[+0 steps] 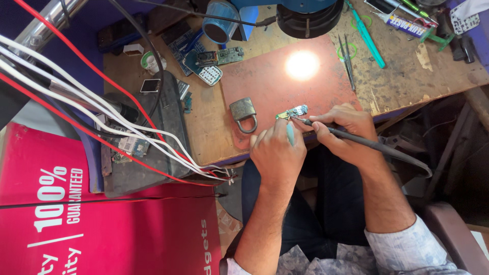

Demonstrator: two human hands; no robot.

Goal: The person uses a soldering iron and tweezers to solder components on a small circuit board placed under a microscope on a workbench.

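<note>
While your left hand [277,153] pinches the little green board [294,111] on the red mat [275,86] on the table [407,76], near the padlock [243,113], your right hand [342,130] grips the soldering iron [356,140], tip touching that board.

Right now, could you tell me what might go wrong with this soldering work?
The right hand holds the soldering iron with its tip beside the left hand fingers steadying the small circuit board; a slip could burn them. The board sits near the red mat edge and could slide off.
</note>
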